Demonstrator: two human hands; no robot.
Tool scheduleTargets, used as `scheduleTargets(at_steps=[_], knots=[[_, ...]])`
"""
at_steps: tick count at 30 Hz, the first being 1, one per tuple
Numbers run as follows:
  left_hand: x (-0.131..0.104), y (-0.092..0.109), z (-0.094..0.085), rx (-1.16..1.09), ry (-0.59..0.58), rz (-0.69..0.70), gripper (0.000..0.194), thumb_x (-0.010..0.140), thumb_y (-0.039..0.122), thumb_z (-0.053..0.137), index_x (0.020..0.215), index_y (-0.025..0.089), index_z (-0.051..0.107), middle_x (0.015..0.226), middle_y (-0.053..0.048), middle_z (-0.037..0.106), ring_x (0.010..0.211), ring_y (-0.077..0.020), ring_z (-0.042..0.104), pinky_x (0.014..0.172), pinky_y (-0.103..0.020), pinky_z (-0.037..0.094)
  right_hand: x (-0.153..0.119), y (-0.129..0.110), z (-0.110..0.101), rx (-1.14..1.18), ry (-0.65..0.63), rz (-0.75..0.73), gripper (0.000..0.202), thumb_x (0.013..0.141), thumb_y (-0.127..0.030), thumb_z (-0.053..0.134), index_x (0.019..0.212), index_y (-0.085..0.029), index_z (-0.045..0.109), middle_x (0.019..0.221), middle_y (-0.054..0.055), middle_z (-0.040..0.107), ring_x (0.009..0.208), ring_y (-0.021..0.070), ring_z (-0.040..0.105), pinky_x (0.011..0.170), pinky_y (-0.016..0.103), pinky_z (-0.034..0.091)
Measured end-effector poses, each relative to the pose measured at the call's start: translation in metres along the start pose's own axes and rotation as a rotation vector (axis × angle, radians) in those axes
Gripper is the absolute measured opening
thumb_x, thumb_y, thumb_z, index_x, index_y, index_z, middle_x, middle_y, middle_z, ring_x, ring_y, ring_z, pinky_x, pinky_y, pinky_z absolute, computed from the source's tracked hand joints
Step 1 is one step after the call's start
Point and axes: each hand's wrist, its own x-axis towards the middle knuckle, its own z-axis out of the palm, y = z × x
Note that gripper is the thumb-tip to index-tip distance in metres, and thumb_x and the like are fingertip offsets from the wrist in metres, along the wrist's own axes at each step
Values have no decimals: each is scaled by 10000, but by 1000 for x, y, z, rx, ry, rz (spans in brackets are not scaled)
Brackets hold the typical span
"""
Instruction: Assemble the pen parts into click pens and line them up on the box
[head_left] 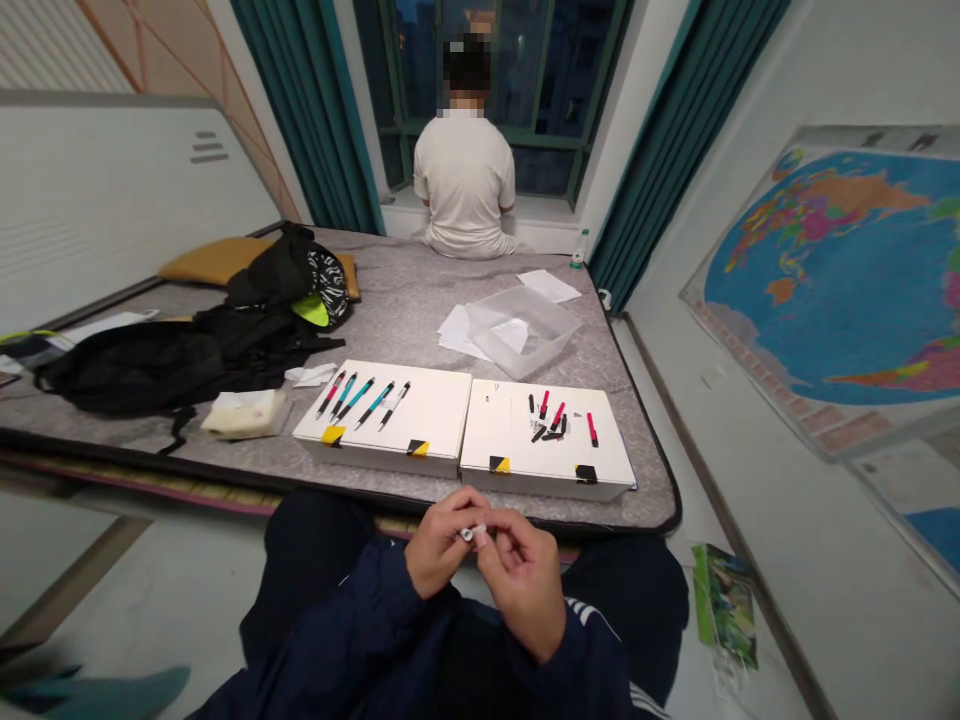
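Note:
My left hand [441, 548] is closed around a small white pen barrel [466, 535], its round end facing my right hand. With thumb and forefinger together, my right hand [525, 578] pinches a small whitish pen part [480, 534] right beside that end; whether the two pieces are joined I cannot tell. Beyond my hands, the right white box [487, 440] carries loose black grips [553, 434], red barrels [592, 430] and a few tiny bits. On the left white box [435, 420] several assembled pens [375, 405] lie in a slanted row.
Behind the boxes stands a clear plastic bin [555, 340] by some white papers [454, 330]. A tissue pack [244, 413] and black backpack [150, 360] lie at left. A person [465, 180] sits facing the window, near a bottle [580, 250]. A green packet [727, 605] lies at right.

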Motion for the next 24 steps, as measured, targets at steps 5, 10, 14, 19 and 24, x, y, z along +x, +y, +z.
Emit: scheduleTargets(at_steps=[5,10,14,19,24], knots=[[0,-8,2,-48,25,38,355,949,384,512,1105,179,756,900,-94,635,848,-240,621,772,-360,501,-3,5,10,-262,24,-183,114,846,-195,605,896,-207,707,566,-29,545,482,124,458,511,262,349],[-3,-18,4,-41,26,21,305,930,317,538,1097,191,759,908,-97,654,849,-243,638,773,-368,512,-3,12,4,-327,-87,-310,193,874,-157,556,1001,-194,697,833,64,723,703,184,648,675,286,483],[-6,-22,6,-43,40,15,288,948,290,519,1099,192,744,926,-103,680,875,-244,644,786,-367,509,-3,14,-14,-370,-92,-285,235,869,-218,610,1080,-194,712,678,29,690,539,150,581,587,267,480],[-1,-28,17,-95,129,-126,265,951,332,552,936,169,761,833,-81,707,806,-214,643,755,-323,494,7,24,-48,-269,66,-72,182,864,-288,628,886,-175,770,567,-2,613,419,89,400,440,229,370],[-7,-47,12,-197,230,-291,431,963,478,470,982,130,725,731,-40,688,525,-121,517,496,-221,414,-9,89,-62,-1,359,242,338,770,-466,710,795,-128,718,468,-58,437,418,78,339,403,216,285]])
